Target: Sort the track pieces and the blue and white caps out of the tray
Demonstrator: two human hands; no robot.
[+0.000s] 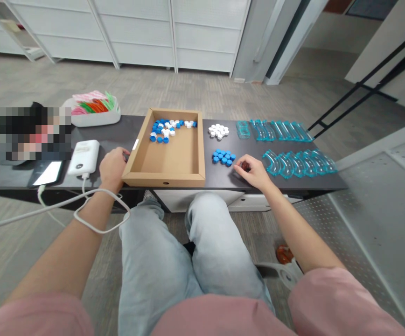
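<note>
A shallow cardboard tray (169, 175) sits in the middle of the dark table (118, 133), with several blue and white caps (165, 129) in its far corner. My left hand (112, 167) rests closed on the table against the tray's near left corner; what it holds, if anything, is hidden. My right hand (252, 171) lies on the table to the right of the tray, fingers curled round a small dark object. Just beyond it lie a cluster of blue caps (223, 157) and, farther back, a cluster of white caps (218, 131).
Two rows of clear teal curved pieces (298, 162) fill the table's right end. On the left lie a white power bank (83, 157) with a white cable (83, 205), a phone (47, 173) and a white bin of coloured pieces (92, 108). My knees are under the table's front edge.
</note>
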